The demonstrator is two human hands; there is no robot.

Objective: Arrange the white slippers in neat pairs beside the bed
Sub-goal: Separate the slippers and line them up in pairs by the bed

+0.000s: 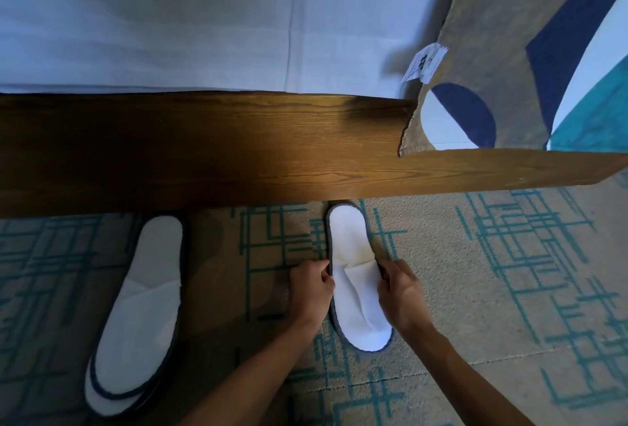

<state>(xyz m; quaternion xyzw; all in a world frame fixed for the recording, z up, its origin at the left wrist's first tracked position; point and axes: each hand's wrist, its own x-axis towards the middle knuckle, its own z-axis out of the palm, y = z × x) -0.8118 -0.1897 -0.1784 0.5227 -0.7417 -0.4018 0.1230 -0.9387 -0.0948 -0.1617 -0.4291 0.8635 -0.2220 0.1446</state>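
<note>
Both bare forearms reach forward from the lower edge of the view, converging toward the middle. The left hand point(311, 288) is curled knuckles-up, fingers bent under and thumb tucked toward the right, pinching an edge. The right hand point(401, 291) mirrors it just beside, fingers curled down, thumb pressed inward. The two hands sit level with each other, apart, wrists roughly straight with the forearms.

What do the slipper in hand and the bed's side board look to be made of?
Slipper: thin white nonwoven or soft cloth, matte, creased on the upper, with dark bound edging; likely disposable. Side board: wood or wood-look veneer, brown, with visible grain and slight sheen.
</note>
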